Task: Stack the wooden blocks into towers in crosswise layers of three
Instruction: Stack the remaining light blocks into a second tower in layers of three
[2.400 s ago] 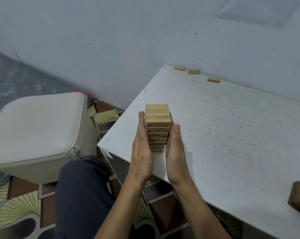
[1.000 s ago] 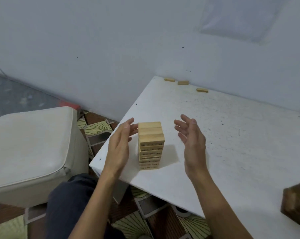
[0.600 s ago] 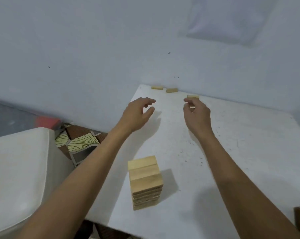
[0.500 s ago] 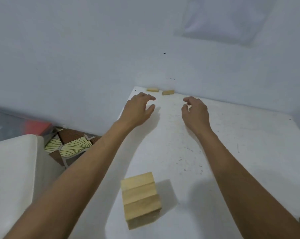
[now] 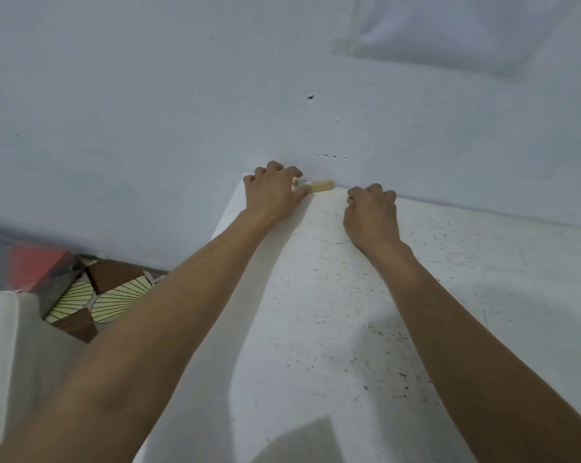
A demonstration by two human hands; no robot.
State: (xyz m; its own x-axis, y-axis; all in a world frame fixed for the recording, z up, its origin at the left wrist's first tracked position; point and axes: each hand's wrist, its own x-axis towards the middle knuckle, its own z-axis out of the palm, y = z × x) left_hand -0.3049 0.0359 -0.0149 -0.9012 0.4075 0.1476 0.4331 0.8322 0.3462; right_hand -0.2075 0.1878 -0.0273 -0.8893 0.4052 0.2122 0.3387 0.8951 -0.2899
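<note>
Pickup at top centre.
One wooden block (image 5: 320, 186) lies along the wall (image 5: 182, 95), beside my left hand (image 5: 272, 193); right hand (image 5: 371, 210) farther; both curled, grips hidden.

1 view is supplied: the head camera. It sits on the person's head and faces forward and down, along both outstretched forearms. The forearms enter from the lower left and lower right corners and converge towards the frame centre. There the left hand (image 5: 275, 192) and right hand (image 5: 371, 212) lie at the far edge of the table (image 5: 349, 312). The lens is wide-angle: the forearms appear large and near, the hands small. The wall (image 5: 182, 95) fills the upper half. A wooden block (image 5: 320, 186) marks the frame centre. Floor tiles (image 5: 108, 295) show at centre left.
</note>
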